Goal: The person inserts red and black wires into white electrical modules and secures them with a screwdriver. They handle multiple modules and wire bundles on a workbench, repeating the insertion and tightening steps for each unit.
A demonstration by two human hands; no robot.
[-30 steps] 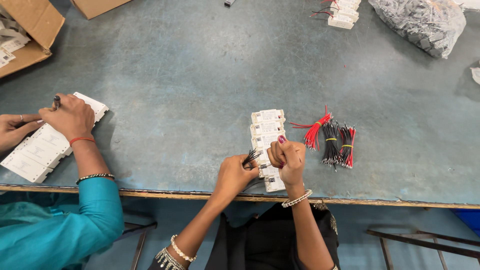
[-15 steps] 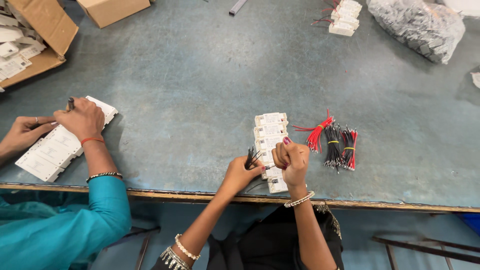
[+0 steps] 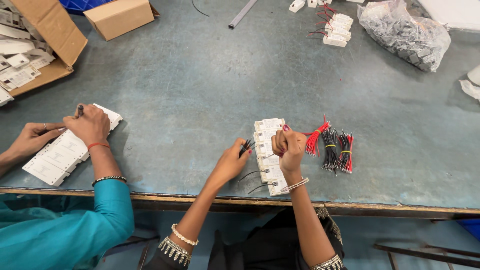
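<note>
**Row of white modules, two hands at work**

Row of white modules (image 3: 267, 155): lying on the table (image 3: 200, 90) near its front edge. Left hand (image 3: 231, 162), just left of the row, pinches a small bunch of black wires (image 3: 246, 146). Right hand (image 3: 289, 146), clenched above the row; contents apparently a thin wire, unclear. Red and black wire bundles (image 3: 332, 145): just right of the row.

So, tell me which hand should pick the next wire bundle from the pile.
Right, probably: the right hand sits beside the wire bundles, while the left hand already grips black wires across the white modules.
</note>
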